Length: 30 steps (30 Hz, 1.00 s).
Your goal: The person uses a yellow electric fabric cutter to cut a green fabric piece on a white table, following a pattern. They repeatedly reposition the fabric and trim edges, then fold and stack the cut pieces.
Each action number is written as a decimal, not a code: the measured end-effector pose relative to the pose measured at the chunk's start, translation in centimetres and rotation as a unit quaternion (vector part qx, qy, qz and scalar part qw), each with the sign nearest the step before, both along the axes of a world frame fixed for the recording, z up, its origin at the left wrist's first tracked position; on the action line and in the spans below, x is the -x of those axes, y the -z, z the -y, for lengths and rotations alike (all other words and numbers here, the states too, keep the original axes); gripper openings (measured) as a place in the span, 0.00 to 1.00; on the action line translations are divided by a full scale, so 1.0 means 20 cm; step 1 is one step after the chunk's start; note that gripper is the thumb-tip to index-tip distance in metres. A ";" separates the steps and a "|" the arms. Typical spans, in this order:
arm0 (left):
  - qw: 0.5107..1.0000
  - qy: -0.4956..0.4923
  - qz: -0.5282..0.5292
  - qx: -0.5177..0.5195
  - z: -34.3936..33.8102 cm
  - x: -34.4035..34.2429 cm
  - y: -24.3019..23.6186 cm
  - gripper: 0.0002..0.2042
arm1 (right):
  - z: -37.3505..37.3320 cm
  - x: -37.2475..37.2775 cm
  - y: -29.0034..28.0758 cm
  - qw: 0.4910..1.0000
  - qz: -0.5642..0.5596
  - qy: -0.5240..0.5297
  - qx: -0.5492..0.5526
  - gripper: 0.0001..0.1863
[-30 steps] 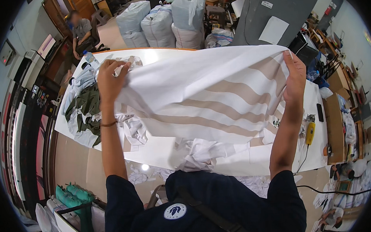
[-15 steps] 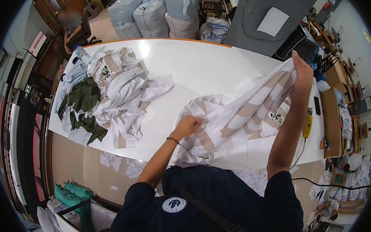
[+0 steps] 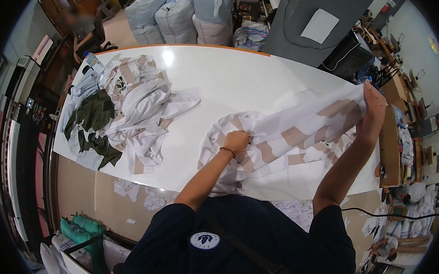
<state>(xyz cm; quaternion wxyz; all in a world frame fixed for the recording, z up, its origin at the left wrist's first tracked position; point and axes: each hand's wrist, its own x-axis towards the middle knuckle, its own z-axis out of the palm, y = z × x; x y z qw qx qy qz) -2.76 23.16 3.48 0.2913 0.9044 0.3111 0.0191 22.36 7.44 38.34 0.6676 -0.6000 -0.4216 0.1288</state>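
A white cloth with beige checks (image 3: pixel 298 133) stretches across the right half of the table between my two hands. My left hand (image 3: pixel 237 141) is closed on its bunched middle, low over the tabletop. At the table's right edge, my right hand (image 3: pixel 374 104) pinches the cloth's far end and holds it raised. The near left part of the cloth lies in loose folds against my body. Beneath the raised stretch, more beige-and-white fabric (image 3: pixel 337 148) with a dark print shows in part.
The white table (image 3: pixel 221 77) carries a heap of white and beige fabric (image 3: pixel 143 101) at left, with dark green cloth (image 3: pixel 93 114) and a bottle (image 3: pixel 92 61). Large wrapped bales (image 3: pixel 176 20) stand beyond. A grey cabinet (image 3: pixel 304 48) borders the far right side. A person (image 3: pixel 82 32) sits at far left.
My right hand has moved right and nearer, drawing the cloth out longer and flatter. My left hand has shifted right along it. The yellow tool at the table's right edge is now hidden.
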 end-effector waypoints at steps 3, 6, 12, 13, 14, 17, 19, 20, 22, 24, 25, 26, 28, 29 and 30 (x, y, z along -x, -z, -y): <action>0.980 -0.065 0.186 0.014 -0.15 0.06 0.00 0.12 | 0.08 -0.01 -0.01 0.995 -0.032 0.084 -0.050 0.13; 0.946 -0.148 0.289 0.003 -0.39 0.12 -0.23 0.10 | 0.21 -0.14 0.00 0.996 -0.064 0.050 -0.038 0.11; 0.854 -0.207 0.463 0.115 -0.49 0.17 -0.69 0.09 | 0.25 -0.29 0.21 0.992 -0.018 0.122 0.015 0.12; 0.830 -0.219 0.499 0.116 -0.46 0.20 -0.75 0.08 | 0.20 -0.29 0.29 0.991 -0.009 0.128 0.023 0.12; 0.832 -0.198 0.498 0.146 -0.40 0.19 -0.82 0.08 | 0.19 -0.22 0.28 0.992 -0.005 0.099 0.072 0.14; 0.813 -0.109 0.503 0.271 -0.10 0.27 -1.02 0.06 | 0.04 0.18 0.44 0.985 0.058 -0.009 0.164 0.26; 0.882 0.019 0.422 0.210 0.04 0.34 -1.14 0.07 | -0.03 0.35 0.68 0.970 0.146 -0.101 0.164 0.30; 0.882 0.097 0.423 0.181 0.07 0.38 -1.16 0.09 | -0.05 0.42 0.79 0.958 0.117 -0.168 0.200 0.30; 0.880 0.129 0.406 0.213 0.06 0.48 -1.18 0.09 | -0.06 0.61 0.92 0.905 0.012 -0.284 0.315 0.27; 0.891 0.103 0.392 0.204 0.02 0.56 -1.16 0.09 | -0.06 0.71 0.93 0.819 -0.034 -0.351 0.452 0.24; 0.904 0.063 0.385 0.177 -0.06 0.62 -1.10 0.09 | -0.04 0.71 0.99 0.793 -0.055 -0.376 0.476 0.24; 0.914 0.025 0.376 0.150 -0.14 0.68 -1.03 0.09 | -0.01 0.72 1.04 0.767 -0.078 -0.397 0.498 0.24; 0.929 -0.158 0.333 0.035 -0.36 0.85 -0.80 0.09 | 0.03 0.74 1.04 0.812 -0.163 -0.464 0.315 0.22; 0.906 -0.260 0.332 -0.028 -0.47 0.95 -0.68 0.10 | 0.06 0.76 0.97 0.827 -0.212 -0.463 0.238 0.21; 0.860 -0.348 0.374 -0.018 -0.61 1.09 -0.50 0.11 | 0.07 0.79 0.92 0.832 -0.260 -0.462 0.162 0.20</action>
